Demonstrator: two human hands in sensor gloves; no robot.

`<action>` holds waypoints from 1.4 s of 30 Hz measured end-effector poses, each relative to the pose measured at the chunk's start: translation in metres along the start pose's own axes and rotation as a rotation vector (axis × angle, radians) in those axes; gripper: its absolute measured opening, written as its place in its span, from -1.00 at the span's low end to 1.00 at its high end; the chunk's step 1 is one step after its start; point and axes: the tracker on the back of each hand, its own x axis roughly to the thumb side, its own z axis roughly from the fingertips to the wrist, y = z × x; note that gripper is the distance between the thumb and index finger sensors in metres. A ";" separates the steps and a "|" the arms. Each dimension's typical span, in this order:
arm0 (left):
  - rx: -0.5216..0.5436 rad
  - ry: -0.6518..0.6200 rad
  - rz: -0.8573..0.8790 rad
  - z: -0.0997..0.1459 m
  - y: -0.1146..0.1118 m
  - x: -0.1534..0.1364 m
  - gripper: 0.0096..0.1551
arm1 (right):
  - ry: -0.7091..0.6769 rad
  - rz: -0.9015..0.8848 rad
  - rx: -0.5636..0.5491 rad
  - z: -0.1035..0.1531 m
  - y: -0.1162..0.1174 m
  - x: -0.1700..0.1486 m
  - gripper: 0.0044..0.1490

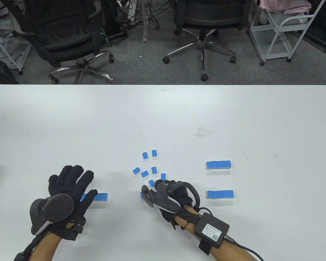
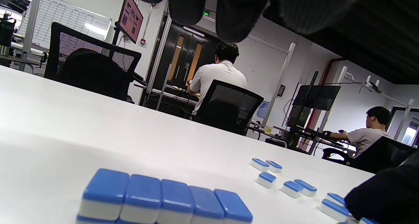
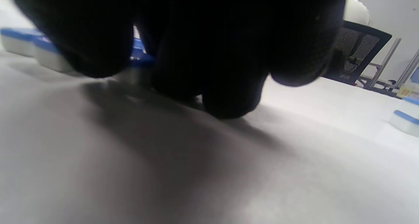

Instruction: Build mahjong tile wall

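Blue-backed mahjong tiles lie on the white table (image 1: pixel 163 114). My left hand (image 1: pixel 72 180) lies with fingers spread over the left end of a short tile row (image 1: pixel 100 196). In the left wrist view this row (image 2: pixel 163 201) appears stacked two high, with the fingertips (image 2: pixel 229 11) above it and apart from it. My right hand (image 1: pixel 165 189) is curled, fingertips down among several loose tiles (image 1: pixel 144 174). In the right wrist view its fingers (image 3: pixel 222 70) touch the table in front of a blue tile (image 3: pixel 141 55). Whether they grip it is hidden.
Two finished short rows stand at the right, one farther (image 1: pixel 218 164) and one nearer (image 1: pixel 220 193). More loose tiles (image 1: pixel 149 154) lie beyond my right hand and show in the left wrist view (image 2: pixel 266 165). Office chairs stand beyond the table's far edge.
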 end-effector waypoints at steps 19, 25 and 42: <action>-0.033 0.008 0.006 -0.001 -0.003 0.002 -0.25 | -0.263 -0.210 0.041 0.046 0.003 0.022 -0.21; -0.040 0.025 0.018 0.000 -0.002 -0.002 -0.25 | -0.298 -0.184 0.033 0.041 0.000 0.048 -0.21; -0.037 0.025 0.027 0.002 -0.001 -0.003 -0.25 | -0.173 -0.321 0.013 0.050 0.008 0.003 -0.12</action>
